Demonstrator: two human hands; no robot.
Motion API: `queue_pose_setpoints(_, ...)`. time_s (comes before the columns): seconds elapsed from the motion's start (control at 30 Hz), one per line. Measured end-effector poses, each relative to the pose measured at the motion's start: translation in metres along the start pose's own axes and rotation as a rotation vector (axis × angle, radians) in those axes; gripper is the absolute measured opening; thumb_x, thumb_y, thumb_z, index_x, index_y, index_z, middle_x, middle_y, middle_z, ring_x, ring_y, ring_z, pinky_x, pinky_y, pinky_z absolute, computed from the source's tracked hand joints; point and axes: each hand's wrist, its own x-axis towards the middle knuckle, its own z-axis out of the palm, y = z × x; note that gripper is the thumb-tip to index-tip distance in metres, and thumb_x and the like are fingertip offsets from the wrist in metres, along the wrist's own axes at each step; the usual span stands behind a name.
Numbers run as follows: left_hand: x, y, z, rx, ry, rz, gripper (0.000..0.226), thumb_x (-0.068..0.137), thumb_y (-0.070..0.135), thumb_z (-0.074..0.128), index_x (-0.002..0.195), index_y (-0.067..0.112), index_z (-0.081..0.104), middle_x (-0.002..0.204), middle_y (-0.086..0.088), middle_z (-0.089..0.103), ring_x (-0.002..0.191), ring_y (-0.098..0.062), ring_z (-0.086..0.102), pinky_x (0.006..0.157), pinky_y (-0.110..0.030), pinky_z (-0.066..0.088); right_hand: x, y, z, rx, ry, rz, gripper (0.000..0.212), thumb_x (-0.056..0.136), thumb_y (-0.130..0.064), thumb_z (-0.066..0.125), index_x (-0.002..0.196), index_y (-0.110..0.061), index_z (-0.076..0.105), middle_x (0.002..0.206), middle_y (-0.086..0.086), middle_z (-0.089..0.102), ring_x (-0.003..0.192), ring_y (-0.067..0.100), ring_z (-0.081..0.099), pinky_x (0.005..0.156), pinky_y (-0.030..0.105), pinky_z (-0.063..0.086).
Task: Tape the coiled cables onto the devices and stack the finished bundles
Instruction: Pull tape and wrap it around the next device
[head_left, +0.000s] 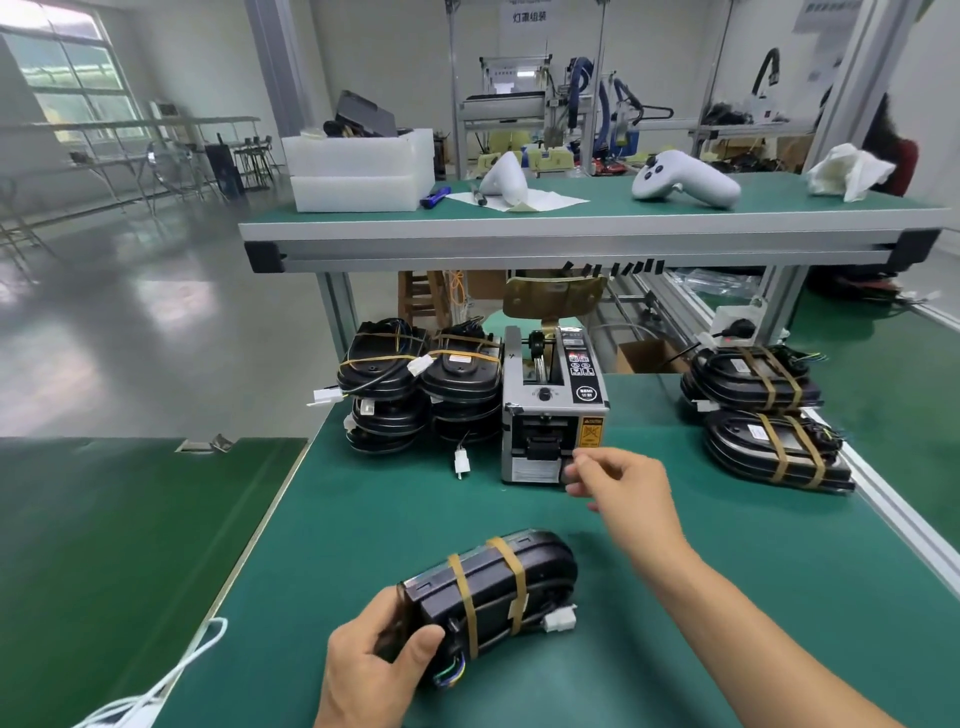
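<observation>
Two hands: left grip (371, 660) clasps taped device (491, 590); right grip (618, 480) pinched at dispenser (553, 410)

Left hand (371, 670): wrist and forearm cut off by the bottom edge; the fingers wrapped behind the black device (493, 587) are hidden, and its near end is covered by the palm.
Right hand (621, 491): fingertips blurred at the tape dispenser (553, 410); whether they pinch a strip of tape cannot be told.
Dispenser labels and warning sticker: print too small to read.
Left stacks of devices (421, 384): lower units hidden beneath upper ones; count uncertain.
White cable (171, 680): runs off the bottom edge.
Person at far right (891, 150): mostly hidden by a frame post.
Tabletop (675, 545): near side cut off.
</observation>
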Motion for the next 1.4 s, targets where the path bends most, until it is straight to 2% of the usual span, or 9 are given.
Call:
queue_pose_setpoints(0.17,-0.017,0.004,-0.006,0.045,0.013,-0.003,0.067,0.065,0.097,0.071,0.116,0.053,0.075,0.083,0.001,0.082,0.073,-0.009,0.072,0.071,-0.023,0.056,0.023,-0.008,0.037,0.056,0.184,0.141,0.022,0.091,-0.019,0.062,0.076,-0.014,0.078,0.072,0.008,0.074,0.068,0.021,0.065,0.064,0.029,0.049)
queue_pose_setpoints(0.23,-0.019,0.009,-0.005,0.03,0.009,0.002,0.067,0.063,0.095,0.074,0.113,0.052,0.076,0.082,0.001,0.082,0.074,-0.008,0.074,0.072,-0.023,0.059,0.027,-0.01,0.05,0.063,0.233,0.187,0.02,0.088,-0.017,0.06,0.083,-0.003,0.074,0.088,0.022,0.071,0.065,0.029,0.053,0.062,0.029,0.041)
queue_pose_setpoints(0.37,-0.016,0.013,-0.007,-0.041,-0.055,-0.031,0.071,0.055,0.09,0.084,0.11,0.046,0.078,0.082,-0.005,0.082,0.075,-0.015,0.078,0.074,-0.024,0.06,0.034,-0.011,0.061,0.065,0.304,0.275,0.022,0.082,-0.013,0.057,0.086,0.001,0.072,0.092,0.025,0.069,0.069,0.016,0.045,0.064,0.032,0.039)
queue_pose_setpoints(0.53,-0.013,0.011,-0.011,-0.081,-0.132,-0.073,0.071,0.051,0.083,0.092,0.107,0.041,0.081,0.081,-0.008,0.081,0.074,-0.013,0.075,0.073,-0.022,0.056,0.046,-0.018,0.066,0.096,0.364,0.337,0.017,0.078,-0.011,0.062,0.079,-0.001,0.076,0.083,0.021,0.073,0.065,0.017,0.055,0.075,0.047,0.061)
queue_pose_setpoints(0.63,-0.012,0.008,-0.011,-0.088,-0.158,-0.083,0.067,0.054,0.079,0.095,0.106,0.039,0.081,0.083,-0.007,0.081,0.078,-0.011,0.076,0.076,-0.023,0.057,0.05,-0.02,0.068,0.179,0.369,0.381,0.016,0.076,-0.012,0.068,0.061,-0.014,0.075,0.066,0.006,0.074,0.073,0.025,0.073,0.076,0.042,0.064)
queue_pose_setpoints(0.8,-0.014,0.011,-0.009,-0.082,-0.144,-0.096,0.063,0.056,0.081,0.092,0.102,0.039,0.081,0.084,-0.007,0.08,0.077,-0.011,0.074,0.074,-0.026,0.058,0.059,-0.019,0.075,0.266,0.399,0.467,0.013,0.079,-0.009,0.075,0.066,-0.012,0.072,0.061,0.003,0.073,0.069,0.023,0.075,0.077,0.039,0.064)
queue_pose_setpoints(1.07,-0.016,0.011,-0.009,-0.089,-0.136,-0.118,0.062,0.062,0.08,0.09,0.104,0.035,0.08,0.089,-0.007,0.08,0.082,-0.011,0.073,0.076,-0.032,0.06,0.064,-0.022,0.081,0.459,0.447,0.529,0.013,0.083,-0.005,0.077,0.077,-0.005,0.065,0.069,0.007,0.072,0.045,0.011,0.061,0.034,0.017,0.04)
queue_pose_setpoints(1.23,-0.017,0.009,-0.008,-0.097,-0.127,-0.125,0.064,0.061,0.085,0.086,0.101,0.036,0.079,0.085,-0.006,0.076,0.078,-0.01,0.068,0.072,-0.03,0.055,0.028,-0.033,0.064,0.505,0.36,0.477,0.018,0.086,-0.007,0.071,0.071,-0.01,0.062,0.068,0.004,0.066,0.051,0.012,0.056,0.04,0.018,0.041)
queue_pose_setpoints(1.4,-0.016,0.01,-0.007,-0.12,-0.131,-0.113,0.061,0.063,0.084,0.085,0.099,0.037,0.078,0.08,0.003,0.074,0.076,-0.008,0.065,0.07,-0.025,0.052,-0.081,-0.044,0.039,0.25,0.02,0.046,0.01,0.082,-0.031,0.074,0.076,-0.023,0.075,0.091,-0.014,0.076,0.089,0.003,0.068,0.082,0.026,0.049)
